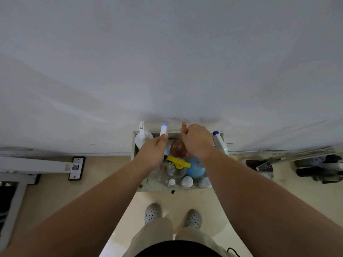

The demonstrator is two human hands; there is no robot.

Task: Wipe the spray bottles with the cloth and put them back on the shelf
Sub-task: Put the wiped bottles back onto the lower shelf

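Note:
A small grey shelf (134, 145) stands against the white wall, crowded with bottles. My right hand (198, 140) is curled round the neck of a brown spray bottle (177, 149) with an orange nozzle, at the back of the shelf. My left hand (152, 154) holds a white spray bottle with a blue tip (164, 129) just left of it; the thumb lies along its neck and the fingers are hidden. A white spray bottle (142, 137) stands at the back left. A clear bottle with a yellow trigger (177, 165) sits in the middle. No cloth shows.
A white bottle with a blue cap (219, 140) leans at the shelf's right end, beside a blue round container (195, 167). Small clear bottles (187, 181) line the front. My feet in grey clogs (153, 213) stand before the shelf. White frame (37, 166) left, dark equipment (319, 168) right.

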